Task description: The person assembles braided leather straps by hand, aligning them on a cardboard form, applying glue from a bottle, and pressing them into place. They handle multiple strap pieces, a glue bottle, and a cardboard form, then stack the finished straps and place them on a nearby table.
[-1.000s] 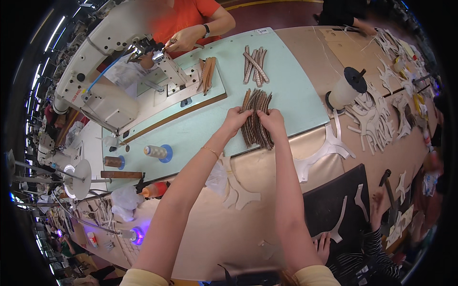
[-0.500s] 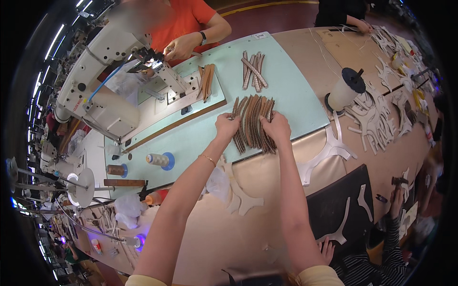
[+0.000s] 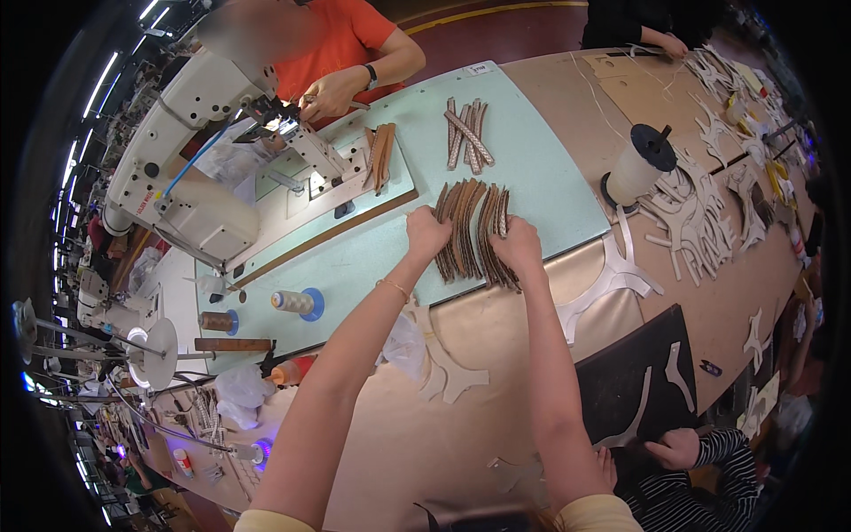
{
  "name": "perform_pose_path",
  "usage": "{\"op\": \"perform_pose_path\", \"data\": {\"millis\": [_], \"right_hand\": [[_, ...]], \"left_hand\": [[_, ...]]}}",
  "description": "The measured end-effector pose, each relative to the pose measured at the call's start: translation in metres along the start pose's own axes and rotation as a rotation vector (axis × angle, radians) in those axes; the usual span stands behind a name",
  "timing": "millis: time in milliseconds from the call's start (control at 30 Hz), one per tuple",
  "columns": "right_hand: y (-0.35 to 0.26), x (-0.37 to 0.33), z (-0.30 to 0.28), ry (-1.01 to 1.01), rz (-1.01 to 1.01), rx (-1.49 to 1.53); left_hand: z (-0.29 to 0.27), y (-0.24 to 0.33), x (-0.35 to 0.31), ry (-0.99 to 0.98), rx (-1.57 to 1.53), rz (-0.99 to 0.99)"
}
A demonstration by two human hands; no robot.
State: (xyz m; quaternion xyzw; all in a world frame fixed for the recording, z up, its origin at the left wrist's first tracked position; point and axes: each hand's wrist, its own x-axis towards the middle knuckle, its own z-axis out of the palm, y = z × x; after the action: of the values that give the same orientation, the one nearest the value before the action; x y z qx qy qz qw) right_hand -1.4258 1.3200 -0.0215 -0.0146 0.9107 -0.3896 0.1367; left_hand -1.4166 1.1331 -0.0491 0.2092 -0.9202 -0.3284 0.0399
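A row of brown curved strips [image 3: 463, 229], perhaps leather, stands on edge on the pale green tabletop [image 3: 541, 160]. My left hand [image 3: 428, 234] presses in on the row's left end, its fingers partly hidden behind the strips. At the right end my right hand [image 3: 518, 245] grips the outer strips between thumb and fingers. A narrow gap divides the row near its middle. Just beyond lies a small crossed pile of light patterned strips [image 3: 466, 133].
A sewing machine [image 3: 191, 168] stands at left, with a person in orange behind it. Thread cones [image 3: 291, 302] and an orange bottle [image 3: 292, 371] sit nearer. Rightward are a large thread spool [image 3: 634, 173], pale cut pieces [image 3: 687, 217] and a black board [image 3: 612, 390] beside a striped-sleeved person.
The strips have parted into two groups, and my right hand has shifted slightly right and nearer. The striped-sleeved person's hand has moved from the far right to the black board's near edge.
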Motion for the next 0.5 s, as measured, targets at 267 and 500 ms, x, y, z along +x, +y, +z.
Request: {"op": "perform_pose_path", "data": {"millis": [267, 500], "right_hand": [[-0.002, -0.002, -0.008, 0.096, 0.058, -0.092], [0.014, 0.003, -0.011, 0.147, 0.022, -0.031]], "left_hand": [[-0.002, -0.001, 0.0, -0.058, -0.029, 0.008], [0.001, -0.009, -0.003, -0.099, -0.146, -0.028]]}}
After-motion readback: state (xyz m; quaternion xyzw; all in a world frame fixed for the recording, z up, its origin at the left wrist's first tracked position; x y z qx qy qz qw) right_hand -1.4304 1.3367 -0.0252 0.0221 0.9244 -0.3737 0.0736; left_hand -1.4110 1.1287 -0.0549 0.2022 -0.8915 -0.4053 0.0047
